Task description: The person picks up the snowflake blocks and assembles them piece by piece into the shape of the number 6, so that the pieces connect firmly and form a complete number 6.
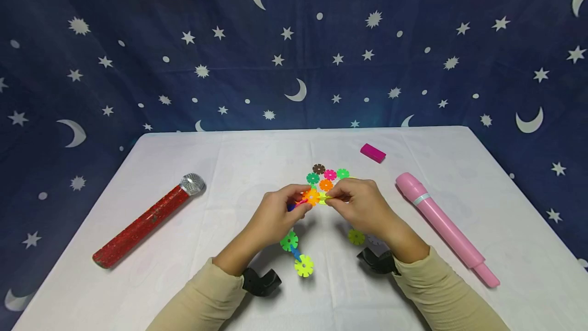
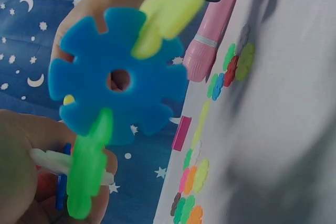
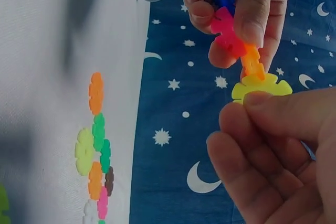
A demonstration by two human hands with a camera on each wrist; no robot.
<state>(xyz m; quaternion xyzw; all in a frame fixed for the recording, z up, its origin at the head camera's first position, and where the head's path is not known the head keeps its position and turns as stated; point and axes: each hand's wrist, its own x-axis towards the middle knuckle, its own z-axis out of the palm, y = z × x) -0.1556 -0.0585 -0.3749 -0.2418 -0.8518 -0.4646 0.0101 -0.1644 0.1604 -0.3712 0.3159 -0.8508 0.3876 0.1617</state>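
Disc chain (image 3: 226,31), several pieces linked, is pinched in my left hand (image 1: 279,212); my right hand (image 1: 367,203) pinches its yellow disc (image 3: 273,85); unjoined discs (image 1: 326,172) lie beyond.

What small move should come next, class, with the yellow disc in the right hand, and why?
Probably press the yellow disc firmly against the orange disc: the right hand pinches the yellow one, their edges meet, though locking is unclear, and the left hand holds the chain.

The table (image 1: 248,152) (white-covered) bears a red microphone (image 1: 149,221), pink wand (image 1: 447,229), magenta block (image 1: 373,153) and notched discs (image 1: 333,173).
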